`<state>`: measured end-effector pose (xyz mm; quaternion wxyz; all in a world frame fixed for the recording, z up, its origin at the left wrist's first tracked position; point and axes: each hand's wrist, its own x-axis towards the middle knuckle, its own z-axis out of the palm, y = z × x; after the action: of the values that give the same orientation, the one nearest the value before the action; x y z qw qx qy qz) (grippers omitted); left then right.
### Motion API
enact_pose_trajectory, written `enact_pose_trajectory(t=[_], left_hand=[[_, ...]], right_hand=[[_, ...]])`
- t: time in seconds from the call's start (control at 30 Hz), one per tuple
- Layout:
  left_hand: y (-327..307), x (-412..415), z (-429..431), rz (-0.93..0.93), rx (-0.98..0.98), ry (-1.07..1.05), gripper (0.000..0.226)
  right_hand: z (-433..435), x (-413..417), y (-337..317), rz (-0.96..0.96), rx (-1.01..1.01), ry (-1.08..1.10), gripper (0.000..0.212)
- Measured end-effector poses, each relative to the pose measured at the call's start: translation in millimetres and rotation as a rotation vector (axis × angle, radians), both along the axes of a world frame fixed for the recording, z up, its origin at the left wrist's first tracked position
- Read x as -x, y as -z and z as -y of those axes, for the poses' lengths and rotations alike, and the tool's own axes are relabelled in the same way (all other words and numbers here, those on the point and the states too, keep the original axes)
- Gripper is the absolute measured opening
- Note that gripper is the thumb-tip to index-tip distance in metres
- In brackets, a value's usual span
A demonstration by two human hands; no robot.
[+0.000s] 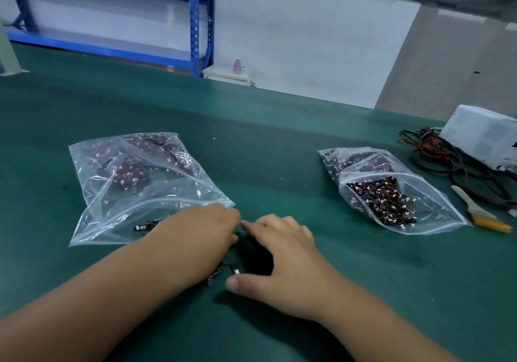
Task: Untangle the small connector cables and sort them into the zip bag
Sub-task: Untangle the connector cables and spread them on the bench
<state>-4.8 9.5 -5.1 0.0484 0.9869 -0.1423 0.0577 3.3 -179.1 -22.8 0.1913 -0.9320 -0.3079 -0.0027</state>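
Two bare hands meet low over a dark green bench mat (279,143), nearly touching at the fingertips. The left hand (201,235) lies palm down with its fingers curled under and hidden, so I cannot tell whether it grips anything. The right hand (279,255) is loosely spread, with its thumb flat on the mat and its bent fingers reaching toward the left hand; nothing shows in its hold.

Between and just under the two palms lie a few small black connector cables with metal ends (221,273), partly covered by the left hand. Just beyond the left hand sits a clear plastic zip bag (106,222) holding dark bundles of cables, its mouth edge touching the knuckles. Well out past the right hand, a second clear zip bag (436,210) gapes open on a tangled heap of red-and-black wires with white plugs (383,199). Farther right of that lie a yellow-bristled brush (481,213), looped black and red leads (436,149) and a white box-shaped device (486,135).
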Motion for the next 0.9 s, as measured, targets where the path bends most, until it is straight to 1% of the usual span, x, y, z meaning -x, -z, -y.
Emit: enact_pose_trajectory(t=[0.03,0.1,0.2,0.3,0.33,0.4,0.47,0.53,0.57,0.6,0.67,0.7,0.73,0.8,0.87,0.9], left_hand=[[-1,-1,3,0.015,0.060,-0.001,0.022],[-2,-1,9,0.020,0.214,-0.010,0.019],[1,0,20,0.038,0.440,-0.038,0.017],[5,1,28,0.040,0.680,-0.059,0.017],[5,2,31,0.029,0.749,-0.064,0.017],[5,3,33,0.013,0.819,-0.064,0.017],[4,4,32,0.033,0.789,-0.053,0.016],[2,5,30,0.078,0.659,-0.022,0.015],[1,6,28,0.095,0.600,-0.002,0.017],[0,8,26,0.097,0.547,0.021,0.023],[-1,10,22,0.078,0.413,0.097,0.046],[0,11,22,0.064,0.358,0.150,0.055],[0,12,22,0.040,0.336,0.196,0.061],[-2,12,23,-0.033,0.403,0.218,0.062],[-2,11,24,-0.067,0.476,0.203,0.060],[-2,11,24,-0.058,0.477,0.197,0.057]], right_hand=[[-2,1,2,0.033,0.032,0.008,0.088],[-7,2,4,0.094,0.067,0.078,0.080],[-13,4,5,0.146,0.072,0.191,0.070],[-13,5,3,0.165,0.075,0.187,0.060],[-13,5,2,0.173,0.070,0.172,0.053],[-13,5,0,0.197,0.077,0.135,0.032],[-13,5,-3,0.200,0.079,0.110,0.017],[-11,6,-5,0.171,0.064,0.105,0.006],[-10,6,-6,0.152,0.059,0.106,0.005],[-9,7,-6,0.130,0.048,0.112,0.006],[-6,5,-4,0.067,-0.003,0.139,0.007],[-5,4,-4,0.027,-0.050,0.151,0.012],[-3,3,-2,-0.018,-0.111,0.160,0.017],[0,1,0,-0.101,-0.240,0.162,0.023],[1,1,0,-0.179,-0.355,0.171,0.018],[2,1,1,-0.217,-0.422,0.180,0.013]])
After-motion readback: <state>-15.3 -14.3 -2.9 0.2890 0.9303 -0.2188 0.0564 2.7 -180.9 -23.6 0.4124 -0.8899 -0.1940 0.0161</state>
